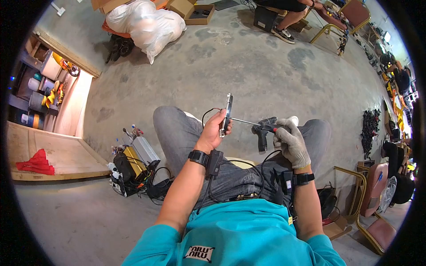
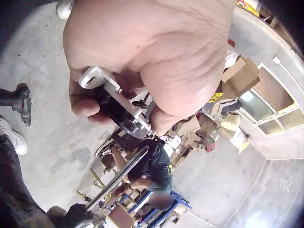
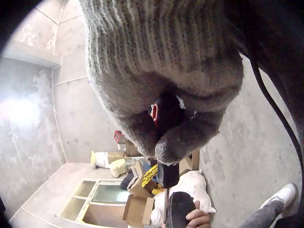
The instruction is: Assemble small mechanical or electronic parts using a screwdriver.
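My bare left hand grips a flat black part with silver metal end brackets. A thin cable loops from near it. In the left wrist view one bracket shows a slotted hole. My right hand, in a grey knit glove, holds a screwdriver by its black-and-red handle. Its long metal shaft points left, the tip right at the black part. In the right wrist view gloved fingers wrap the handle, and the shaft overlaps the part. A cordless drill lies on the floor between my legs.
Left of my knees sit a silver-and-gold box and tangled cables. A wooden ledge with a red cloth is farther left. White sacks and cartons stand ahead. Another person sits at the far right near a chair; more chairs stand right.
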A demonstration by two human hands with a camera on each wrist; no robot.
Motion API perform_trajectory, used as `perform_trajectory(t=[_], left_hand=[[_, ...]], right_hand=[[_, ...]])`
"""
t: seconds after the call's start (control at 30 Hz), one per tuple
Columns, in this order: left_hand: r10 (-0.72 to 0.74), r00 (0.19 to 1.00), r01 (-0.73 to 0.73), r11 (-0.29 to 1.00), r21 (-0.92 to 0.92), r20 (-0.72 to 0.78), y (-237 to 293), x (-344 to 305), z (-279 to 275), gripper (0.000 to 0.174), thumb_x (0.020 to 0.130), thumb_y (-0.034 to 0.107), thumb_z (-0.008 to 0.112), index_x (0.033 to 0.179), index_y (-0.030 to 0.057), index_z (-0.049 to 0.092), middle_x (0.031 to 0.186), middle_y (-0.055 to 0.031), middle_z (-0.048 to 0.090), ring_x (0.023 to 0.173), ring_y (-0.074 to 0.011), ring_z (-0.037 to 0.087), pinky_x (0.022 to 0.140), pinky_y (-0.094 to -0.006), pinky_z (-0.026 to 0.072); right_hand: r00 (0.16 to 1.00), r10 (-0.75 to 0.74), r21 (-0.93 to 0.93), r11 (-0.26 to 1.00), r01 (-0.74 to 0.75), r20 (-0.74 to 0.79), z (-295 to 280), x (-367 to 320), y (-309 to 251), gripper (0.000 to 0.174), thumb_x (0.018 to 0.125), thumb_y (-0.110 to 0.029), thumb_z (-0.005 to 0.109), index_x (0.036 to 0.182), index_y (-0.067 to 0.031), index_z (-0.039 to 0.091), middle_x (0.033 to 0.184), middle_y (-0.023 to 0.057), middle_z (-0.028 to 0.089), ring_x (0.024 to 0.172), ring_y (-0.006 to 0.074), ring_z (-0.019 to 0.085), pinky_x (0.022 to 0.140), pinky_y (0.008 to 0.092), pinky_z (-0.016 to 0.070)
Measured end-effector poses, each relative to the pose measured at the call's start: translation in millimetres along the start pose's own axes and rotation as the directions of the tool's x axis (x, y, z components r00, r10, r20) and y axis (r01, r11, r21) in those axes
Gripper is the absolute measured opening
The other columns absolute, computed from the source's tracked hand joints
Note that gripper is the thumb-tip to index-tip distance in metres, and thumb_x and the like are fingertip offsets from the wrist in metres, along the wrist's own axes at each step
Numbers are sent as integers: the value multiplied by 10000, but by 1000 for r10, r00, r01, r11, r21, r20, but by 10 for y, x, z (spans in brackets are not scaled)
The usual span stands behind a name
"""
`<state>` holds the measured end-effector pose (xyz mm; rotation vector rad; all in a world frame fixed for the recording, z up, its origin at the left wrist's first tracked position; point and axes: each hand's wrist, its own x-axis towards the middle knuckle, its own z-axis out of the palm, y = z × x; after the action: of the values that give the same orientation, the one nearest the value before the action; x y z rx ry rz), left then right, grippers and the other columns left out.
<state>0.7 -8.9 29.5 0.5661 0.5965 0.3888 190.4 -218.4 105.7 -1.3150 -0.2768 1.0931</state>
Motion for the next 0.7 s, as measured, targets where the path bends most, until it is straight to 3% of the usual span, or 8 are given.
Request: perform_trajectory(t=[0.13, 0.23, 0.33, 0.4, 0.7], left_hand=[[-9, 1000, 9, 1000, -14, 26, -7, 7, -7, 277, 1032, 372, 581, 966, 104, 557, 820, -43, 619, 654, -125, 586, 566, -280, 490], [-13, 1000, 14, 1000, -25, 20, -3, -3, 6, 266, 1035, 363, 578, 975, 105, 558, 829, -44, 619, 662, -128, 589, 567, -280, 490], [-16, 999, 18, 999, -33, 37, -3, 3, 1, 253, 1036, 353, 578, 985, 105, 559, 841, -47, 617, 669, -132, 589, 569, -282, 487], [-8, 999, 9, 999, -42, 38, -6, 8, -10, 298, 1055, 344, 532, 988, 61, 592, 857, -75, 641, 682, -158, 595, 610, -318, 487], [21, 999, -21, 1000, 9, 24, 11, -22, 7, 243, 1055, 312, 538, 1007, 78, 583, 881, -67, 635, 719, -156, 594, 610, -313, 482]], right_hand=[[1000, 28, -1, 1000, -28, 10, -10, 4, 4, 390, 923, -60, 636, 1282, 23, 508, 978, 79, 543, 746, 135, 565, 578, 252, 461], [999, 20, -11, 1000, -20, 25, -32, 14, 16, 348, 941, -118, 655, 1244, 15, 544, 949, 67, 619, 750, 116, 617, 604, 235, 506], [999, 15, 23, 1000, -15, 29, -33, 25, 40, 350, 954, -140, 654, 1247, 16, 544, 974, 65, 612, 753, 110, 607, 595, 231, 499], [999, 36, 29, 999, -37, 25, -45, 35, 48, 349, 958, -147, 653, 1246, 18, 544, 976, 62, 605, 747, 106, 596, 589, 227, 494], [988, 147, -36, 989, -146, 45, 21, -9, -52, 355, 995, -251, 622, 1222, 14, 557, 930, 39, 567, 685, 78, 543, 557, 209, 462]])
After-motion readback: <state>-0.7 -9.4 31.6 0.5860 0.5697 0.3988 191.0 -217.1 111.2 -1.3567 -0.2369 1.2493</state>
